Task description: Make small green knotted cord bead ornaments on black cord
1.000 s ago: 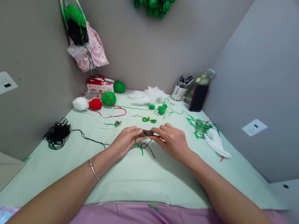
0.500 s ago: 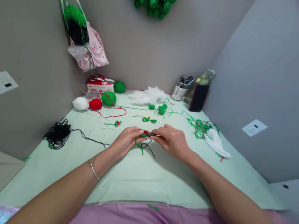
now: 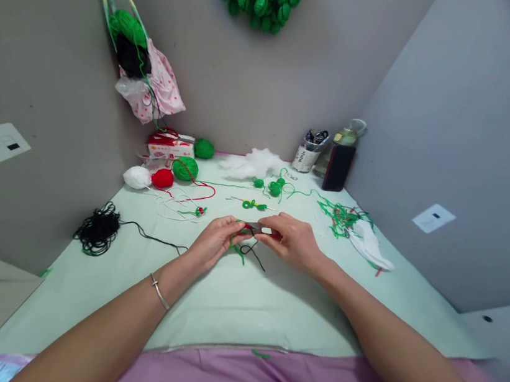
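Observation:
Over the middle of the table, my left hand [image 3: 224, 237] pinches a small red and green crochet piece [image 3: 245, 227], mostly covered by the fingers. Green yarn tails [image 3: 239, 252] hang below it. My right hand [image 3: 295, 239] is closed on small grey thread snips [image 3: 256, 228], their blades pointing left against the piece. From the same spot a black yarn end [image 3: 255, 257] dangles in a loop. Just beyond my hands lie a yellow-handled crochet hook [image 3: 262, 205] and small green crocheted bits [image 3: 249, 204].
At the back left are white [image 3: 137, 177], red [image 3: 162, 178] and green yarn balls [image 3: 185, 169] by a box [image 3: 171, 147]. Black yarn [image 3: 98, 229] lies left. White stuffing [image 3: 255, 163], a pen cup [image 3: 307, 155] and a phone [image 3: 339, 167] stand behind; yarn scraps [image 3: 340, 217] lie right.
The snips have turned slightly in my right hand and their grey metal shows more. The right fingers have shifted a little; my left hand stays in place.

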`<control>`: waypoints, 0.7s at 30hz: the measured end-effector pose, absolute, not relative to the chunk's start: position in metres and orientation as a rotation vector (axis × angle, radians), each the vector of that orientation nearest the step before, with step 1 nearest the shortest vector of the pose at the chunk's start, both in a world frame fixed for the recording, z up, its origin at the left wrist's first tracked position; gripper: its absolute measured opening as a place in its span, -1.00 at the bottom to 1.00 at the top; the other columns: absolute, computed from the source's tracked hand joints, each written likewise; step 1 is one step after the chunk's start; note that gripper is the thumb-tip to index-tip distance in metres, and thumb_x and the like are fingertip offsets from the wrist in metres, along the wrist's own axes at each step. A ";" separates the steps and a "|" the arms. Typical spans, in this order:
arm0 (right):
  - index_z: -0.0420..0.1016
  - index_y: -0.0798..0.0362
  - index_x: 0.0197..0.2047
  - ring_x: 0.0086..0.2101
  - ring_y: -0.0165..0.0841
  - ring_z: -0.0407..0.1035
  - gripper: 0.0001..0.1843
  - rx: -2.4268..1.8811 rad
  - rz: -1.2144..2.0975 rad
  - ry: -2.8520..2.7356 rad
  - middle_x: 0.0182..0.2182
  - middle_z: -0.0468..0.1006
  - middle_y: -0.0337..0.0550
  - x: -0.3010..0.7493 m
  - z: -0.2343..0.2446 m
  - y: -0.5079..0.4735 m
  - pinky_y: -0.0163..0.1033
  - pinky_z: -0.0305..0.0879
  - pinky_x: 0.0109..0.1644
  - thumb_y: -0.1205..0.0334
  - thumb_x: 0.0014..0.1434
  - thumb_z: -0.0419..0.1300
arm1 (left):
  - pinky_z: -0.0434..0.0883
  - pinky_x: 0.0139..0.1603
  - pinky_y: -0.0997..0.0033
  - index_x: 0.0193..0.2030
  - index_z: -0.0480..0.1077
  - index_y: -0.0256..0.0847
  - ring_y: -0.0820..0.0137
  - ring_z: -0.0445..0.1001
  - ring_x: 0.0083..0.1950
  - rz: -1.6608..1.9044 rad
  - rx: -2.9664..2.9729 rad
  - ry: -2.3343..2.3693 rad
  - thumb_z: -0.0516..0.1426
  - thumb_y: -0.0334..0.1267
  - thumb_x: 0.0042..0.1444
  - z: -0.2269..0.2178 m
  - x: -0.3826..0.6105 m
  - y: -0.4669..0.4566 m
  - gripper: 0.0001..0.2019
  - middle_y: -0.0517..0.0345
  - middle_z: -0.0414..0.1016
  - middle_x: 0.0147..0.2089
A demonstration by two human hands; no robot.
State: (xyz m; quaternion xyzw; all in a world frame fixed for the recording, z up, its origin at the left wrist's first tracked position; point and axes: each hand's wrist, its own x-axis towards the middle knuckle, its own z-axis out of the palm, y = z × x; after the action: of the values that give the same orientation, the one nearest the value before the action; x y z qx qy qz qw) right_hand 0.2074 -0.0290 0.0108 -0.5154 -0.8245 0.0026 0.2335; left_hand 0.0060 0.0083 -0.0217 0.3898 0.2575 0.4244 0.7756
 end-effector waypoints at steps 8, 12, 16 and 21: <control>0.54 -0.02 -0.13 -0.37 -0.33 0.35 -0.70 -1.429 0.000 -2.276 -0.48 0.51 -0.19 0.206 0.010 -0.029 -0.29 0.03 -0.36 -0.03 0.30 0.14 | 0.44 0.07 0.32 -0.41 0.38 -0.33 0.38 0.55 -0.15 0.914 0.870 0.567 0.26 -0.33 0.10 -0.021 0.006 0.008 -0.84 0.02 0.56 -0.25; 0.56 -0.02 -0.15 -0.40 -0.37 0.32 -0.71 -1.464 0.102 -2.256 -0.50 0.47 -0.22 0.204 0.012 -0.029 -0.30 0.03 -0.34 -0.03 0.29 0.15 | 0.43 0.10 0.28 -0.41 0.38 -0.33 0.34 0.56 -0.12 0.889 0.893 0.542 0.26 -0.31 0.11 -0.022 0.006 0.008 -0.83 0.01 0.57 -0.24; 0.57 -0.01 -0.19 -0.43 -0.39 0.30 -0.71 -1.507 0.193 -2.233 -0.51 0.43 -0.24 0.203 0.017 -0.030 -0.31 0.04 -0.33 -0.01 0.29 0.14 | 0.42 0.12 0.25 -0.40 0.39 -0.33 0.32 0.56 -0.09 0.875 0.891 0.532 0.27 -0.32 0.10 -0.021 0.006 0.008 -0.83 0.03 0.56 -0.24; 0.58 -0.03 -0.21 -0.44 -0.41 0.29 -0.71 -1.524 0.284 -2.194 -0.50 0.42 -0.24 0.204 0.019 -0.029 -0.32 0.05 -0.32 -0.02 0.29 0.13 | 0.43 0.09 0.30 -0.39 0.42 -0.34 0.37 0.55 -0.12 0.824 0.857 0.531 0.28 -0.32 0.08 -0.016 0.005 0.007 -0.85 0.03 0.56 -0.23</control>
State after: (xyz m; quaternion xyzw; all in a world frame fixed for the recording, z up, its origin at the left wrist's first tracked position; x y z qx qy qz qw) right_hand 0.2041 -0.0291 0.0187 -0.5526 -0.7957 0.1028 0.2257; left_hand 0.0051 0.0067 -0.0156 0.3987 0.2469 0.3837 0.7955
